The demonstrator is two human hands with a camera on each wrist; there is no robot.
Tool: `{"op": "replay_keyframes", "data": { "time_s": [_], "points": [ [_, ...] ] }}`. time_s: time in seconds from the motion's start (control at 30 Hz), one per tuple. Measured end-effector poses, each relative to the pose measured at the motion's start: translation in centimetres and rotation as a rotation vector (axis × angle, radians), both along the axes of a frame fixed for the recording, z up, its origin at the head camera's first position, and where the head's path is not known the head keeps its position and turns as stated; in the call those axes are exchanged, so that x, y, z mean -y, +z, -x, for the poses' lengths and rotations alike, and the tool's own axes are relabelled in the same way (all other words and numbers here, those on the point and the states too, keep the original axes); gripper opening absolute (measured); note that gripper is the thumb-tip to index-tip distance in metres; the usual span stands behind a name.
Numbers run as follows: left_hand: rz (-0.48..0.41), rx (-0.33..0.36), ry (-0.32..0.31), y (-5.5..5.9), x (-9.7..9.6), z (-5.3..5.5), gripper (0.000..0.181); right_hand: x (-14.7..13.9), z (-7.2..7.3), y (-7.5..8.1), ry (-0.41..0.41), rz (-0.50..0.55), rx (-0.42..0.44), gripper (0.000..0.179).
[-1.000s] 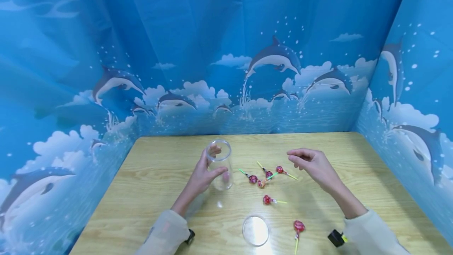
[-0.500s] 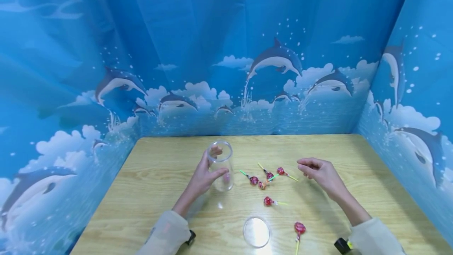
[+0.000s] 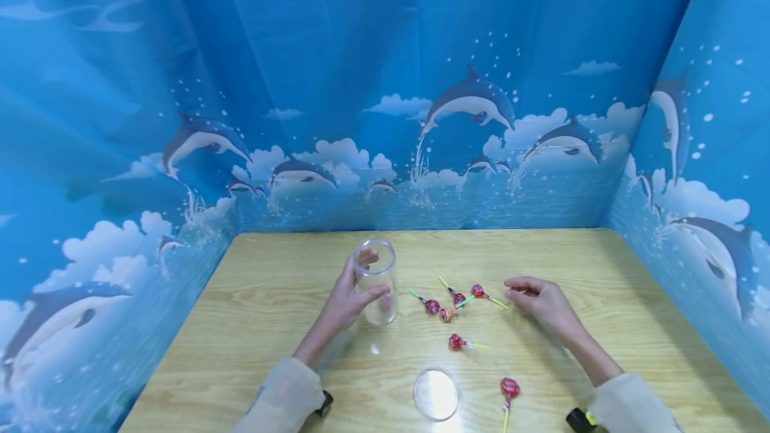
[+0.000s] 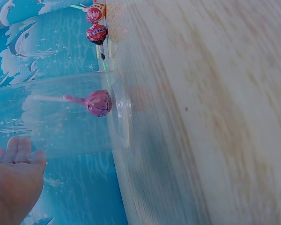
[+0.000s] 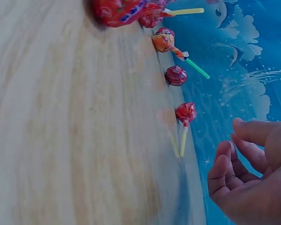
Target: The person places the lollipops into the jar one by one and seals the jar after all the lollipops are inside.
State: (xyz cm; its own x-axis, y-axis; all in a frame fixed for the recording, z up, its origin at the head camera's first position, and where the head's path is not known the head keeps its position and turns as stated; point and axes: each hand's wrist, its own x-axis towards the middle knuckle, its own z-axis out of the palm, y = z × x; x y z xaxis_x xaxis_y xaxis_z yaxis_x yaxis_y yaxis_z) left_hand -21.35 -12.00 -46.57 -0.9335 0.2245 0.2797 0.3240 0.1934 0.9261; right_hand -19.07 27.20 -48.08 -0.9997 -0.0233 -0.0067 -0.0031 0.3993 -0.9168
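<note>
My left hand point(image 3: 343, 303) grips a tall clear jar point(image 3: 390, 277), thumb in front and fingers behind it. The jar stands upright on the table, its round mouth uncovered. Inside, a pink-wrapped lollipop point(image 4: 99, 103) rests with its head at the bottom and its pale stick pointing up. On the other side, my right hand point(image 3: 546, 303) hovers over the table with loosely curled fingers and nothing in them. Just left of its fingertips lies a red lollipop point(image 3: 478, 291) with a yellow stick, also in the right wrist view, where the lollipop point(image 5: 186, 112) shows near the fingers.
Several more lollipops lie on the wooden table point(image 3: 259, 353), including a cluster by the jar, a red lollipop point(image 3: 456, 342) nearer me and another lollipop point(image 3: 510, 387) at the front. A clear round lid point(image 3: 416, 401) lies front centre. Blue dolphin-print curtains point(image 3: 361, 119) border the table.
My right hand has moved right and lower, away from the lollipop cluster, then sunk slightly closer to the table. The left hand and jar have stayed in place.
</note>
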Motion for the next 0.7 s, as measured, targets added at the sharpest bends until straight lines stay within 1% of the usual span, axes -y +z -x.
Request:
{"op": "replay_keyframes", "data": {
  "time_s": [0.1,0.17,0.43,0.57,0.7],
  "points": [
    [-0.004,-0.006,-0.004,0.0,0.0,0.0,0.082,0.2,0.1,-0.5,0.016,0.012,0.003,0.041],
    [-0.007,-0.007,-0.007,-0.1,0.0,0.1,0.082,0.3,0.3,-0.9,0.020,-0.005,0.001,0.041],
    [-0.013,0.005,0.002,-0.1,0.0,0.0,0.083,0.9,0.7,-1.9,0.056,-0.137,-0.047,0.033],
    [-0.006,0.009,0.004,-0.1,0.0,0.0,0.084,1.1,0.9,-2.1,0.055,-0.186,-0.065,0.030],
    [0.001,0.005,0.006,0.0,0.0,-0.1,0.084,1.4,1.1,-2.3,0.041,-0.235,-0.062,0.031]
  ]
}}
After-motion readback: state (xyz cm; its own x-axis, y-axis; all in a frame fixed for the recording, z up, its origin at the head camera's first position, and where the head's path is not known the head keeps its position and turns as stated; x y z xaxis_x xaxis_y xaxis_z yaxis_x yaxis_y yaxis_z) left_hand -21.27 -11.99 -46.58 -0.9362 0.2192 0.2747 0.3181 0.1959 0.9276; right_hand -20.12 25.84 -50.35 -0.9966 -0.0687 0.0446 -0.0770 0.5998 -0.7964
